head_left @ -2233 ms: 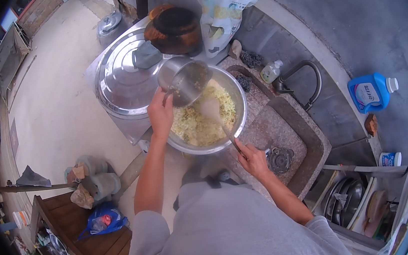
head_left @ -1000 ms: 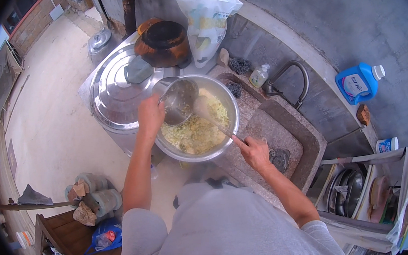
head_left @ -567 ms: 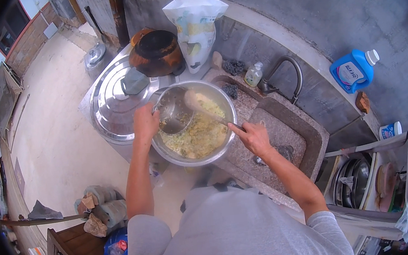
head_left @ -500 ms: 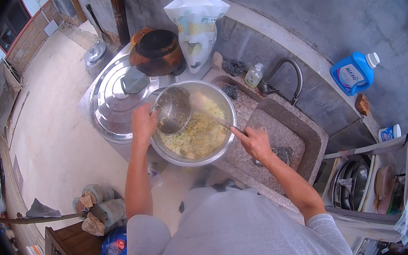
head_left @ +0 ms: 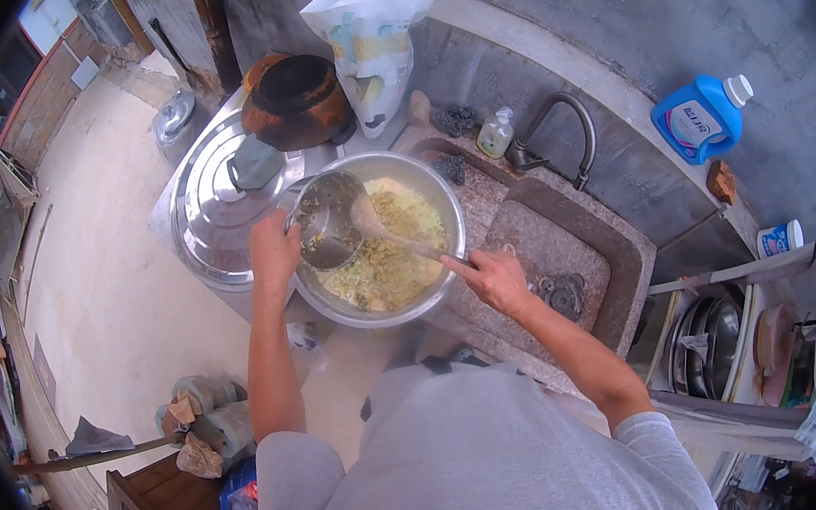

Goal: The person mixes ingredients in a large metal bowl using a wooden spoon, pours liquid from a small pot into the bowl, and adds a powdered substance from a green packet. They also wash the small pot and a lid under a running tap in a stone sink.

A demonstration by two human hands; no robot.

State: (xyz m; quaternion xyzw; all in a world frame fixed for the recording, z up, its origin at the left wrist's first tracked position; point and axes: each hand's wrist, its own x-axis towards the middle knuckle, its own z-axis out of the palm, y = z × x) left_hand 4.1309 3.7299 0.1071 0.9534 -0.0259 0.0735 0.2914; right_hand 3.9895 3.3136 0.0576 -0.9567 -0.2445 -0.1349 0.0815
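My left hand [head_left: 273, 248] is closed on the handle of a metal pot [head_left: 327, 232], tipped on its side over the left part of a wide steel basin [head_left: 451, 212]. Bits of yellowish food cling to the pot's inner wall. Gripped in my right hand [head_left: 493, 279] is a wooden spoon [head_left: 405, 242]; its bowl is at the pot's right rim, though whether they touch I cannot tell. A pale yellow-green, crumbly food mixture [head_left: 385, 276] covers the bottom of the basin.
A stone sink [head_left: 620, 261] with a curved faucet [head_left: 588, 139] lies to the right. Behind the basin stand a white plastic bag [head_left: 370, 53] and a dark brown pot [head_left: 296, 107]. A large steel lid [head_left: 212, 212] is at left, a dish rack [head_left: 732, 359] at lower right.
The wooden spoon has moved left, from over the food to the pot's rim, along with my right hand. The pot stays tipped in my left hand. The whole view has shifted slightly.
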